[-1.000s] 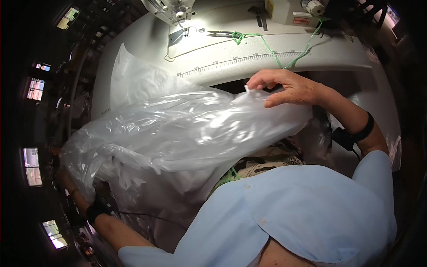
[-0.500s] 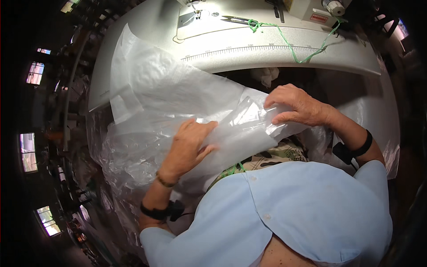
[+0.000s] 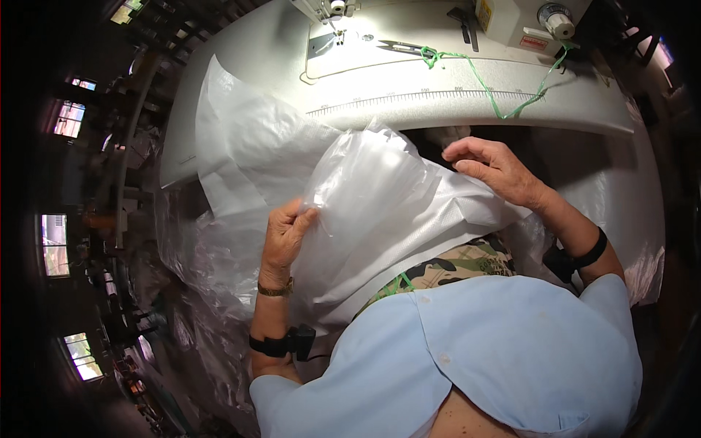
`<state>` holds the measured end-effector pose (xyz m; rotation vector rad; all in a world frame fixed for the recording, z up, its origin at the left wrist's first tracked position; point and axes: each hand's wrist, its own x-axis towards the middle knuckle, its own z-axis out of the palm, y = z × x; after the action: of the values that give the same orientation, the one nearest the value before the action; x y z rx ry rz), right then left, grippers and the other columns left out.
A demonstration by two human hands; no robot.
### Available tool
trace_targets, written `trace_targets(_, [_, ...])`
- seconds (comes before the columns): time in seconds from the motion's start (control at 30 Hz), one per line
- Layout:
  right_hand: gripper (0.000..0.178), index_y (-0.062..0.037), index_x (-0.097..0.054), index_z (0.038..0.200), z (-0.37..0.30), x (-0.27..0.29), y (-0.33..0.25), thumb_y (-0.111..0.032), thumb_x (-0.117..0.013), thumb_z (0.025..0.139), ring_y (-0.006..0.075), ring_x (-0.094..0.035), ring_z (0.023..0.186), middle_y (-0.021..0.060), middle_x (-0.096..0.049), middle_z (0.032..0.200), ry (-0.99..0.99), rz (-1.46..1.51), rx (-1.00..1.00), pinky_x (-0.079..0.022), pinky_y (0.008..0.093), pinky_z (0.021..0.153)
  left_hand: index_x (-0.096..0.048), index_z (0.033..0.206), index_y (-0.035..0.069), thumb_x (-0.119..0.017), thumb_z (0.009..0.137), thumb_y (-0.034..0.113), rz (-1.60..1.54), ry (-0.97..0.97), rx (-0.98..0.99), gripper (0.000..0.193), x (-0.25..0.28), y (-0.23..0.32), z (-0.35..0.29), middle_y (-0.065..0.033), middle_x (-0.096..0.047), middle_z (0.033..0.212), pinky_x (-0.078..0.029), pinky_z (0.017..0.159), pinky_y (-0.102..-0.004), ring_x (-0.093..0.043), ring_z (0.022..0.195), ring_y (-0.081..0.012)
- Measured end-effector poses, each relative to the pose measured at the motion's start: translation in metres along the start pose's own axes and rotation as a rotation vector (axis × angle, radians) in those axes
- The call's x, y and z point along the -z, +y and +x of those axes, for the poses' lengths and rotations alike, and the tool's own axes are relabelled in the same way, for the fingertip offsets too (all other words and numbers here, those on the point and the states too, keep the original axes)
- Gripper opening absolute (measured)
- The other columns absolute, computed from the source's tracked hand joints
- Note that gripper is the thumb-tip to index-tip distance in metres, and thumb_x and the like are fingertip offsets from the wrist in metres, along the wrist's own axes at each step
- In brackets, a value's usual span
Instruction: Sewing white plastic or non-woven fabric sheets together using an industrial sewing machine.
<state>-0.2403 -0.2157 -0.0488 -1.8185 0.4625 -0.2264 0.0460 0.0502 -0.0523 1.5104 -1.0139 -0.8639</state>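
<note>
A white woven plastic sheet (image 3: pixel 453 219) with thin clear film (image 3: pixel 361 175) over it lies across my lap and up onto the sewing machine table (image 3: pixel 584 113). My left hand (image 3: pixel 285 233) is closed, pinching the left edge of the film between thumb and fingers. The film bulges up in a loose fold to the right of that hand. Over the sheet's far right edge is my right hand (image 3: pixel 500 171), fingers stretched leftward and a little apart, with nothing seen in them. A flat corner of the sheet rests on the table at the left.
A sewing machine (image 3: pixel 332 33) with its lamp lit stands at the far side. Thread snips (image 3: pixel 401 48) tied to a green cord (image 3: pixel 478 77) lie beside it, near a small black tool (image 3: pixel 464 28). More crumpled clear plastic (image 3: pixel 212 255) hangs at the left.
My left hand has closed on the film and drawn it left, raising a fold that lay flat before. My right hand has come off the sheet's folded right part, its fingers loosened.
</note>
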Motion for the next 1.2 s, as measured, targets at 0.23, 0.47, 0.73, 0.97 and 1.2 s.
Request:
trace_targets(0.23, [0.064,0.0016,-0.040,0.144,0.025,-0.043,0.000,-0.022,-0.069,0.091,0.0118,-0.056,0.096,0.0095,-0.057,0.120,-0.125,0.281,-0.062,-0.047,0.0274,0.085,-0.066,0.083,0.002,-0.059,0.100,0.034,-0.031,0.048,0.076,0.037,0.008,0.004,0.000,0.0097,-0.050,0.072,-0.034,0.057,-0.0198,-0.041,0.066,-0.0022])
trace_targets(0.47, [0.024,0.0001,-0.062,0.108,0.043,-0.045,-0.023,-0.019,-0.065,0.094,0.0060,-0.055,0.077,-0.0006,-0.062,0.086,-0.148,0.502,0.013,-0.049,0.0237,0.071,-0.064,0.084,0.002,-0.052,0.102,0.043,-0.034,0.099,0.031,0.047,0.012,0.028,0.011,0.0071,-0.055,0.071,-0.038,0.056,-0.0197,-0.046,0.064,-0.0024])
trace_targets(0.73, [0.018,-0.0015,-0.064,0.089,0.025,-0.018,-0.032,-0.017,-0.059,0.098,0.0055,-0.052,0.072,-0.0027,-0.058,0.078,0.058,0.390,0.106,-0.046,0.0217,0.069,-0.064,0.115,-0.006,-0.040,0.106,0.042,-0.075,0.230,-0.001,0.054,0.029,0.044,0.033,-0.0037,-0.067,0.090,-0.050,0.068,-0.0237,-0.061,0.076,-0.0091])
trace_targets(0.97, [0.021,0.0028,-0.063,0.082,0.004,-0.012,-0.013,-0.015,-0.062,0.092,0.0069,-0.051,0.067,0.0004,-0.058,0.070,0.125,0.044,0.034,-0.043,0.0234,0.062,-0.066,0.111,-0.005,-0.047,0.105,0.034,-0.199,0.324,-0.078,0.043,0.045,0.028,0.046,-0.0024,-0.067,0.091,-0.049,0.073,-0.0229,-0.059,0.080,-0.0075])
trace_targets(1.2, [0.017,0.0033,-0.062,0.081,-0.010,-0.003,-0.008,-0.012,-0.063,0.087,0.0155,-0.053,0.063,0.0096,-0.057,0.068,0.148,-0.225,0.051,-0.043,0.0301,0.060,-0.069,0.102,-0.002,-0.055,0.102,0.026,-0.174,0.314,-0.110,0.032,0.055,0.033,0.046,-0.0019,-0.068,0.090,-0.048,0.075,-0.0218,-0.060,0.082,-0.0075])
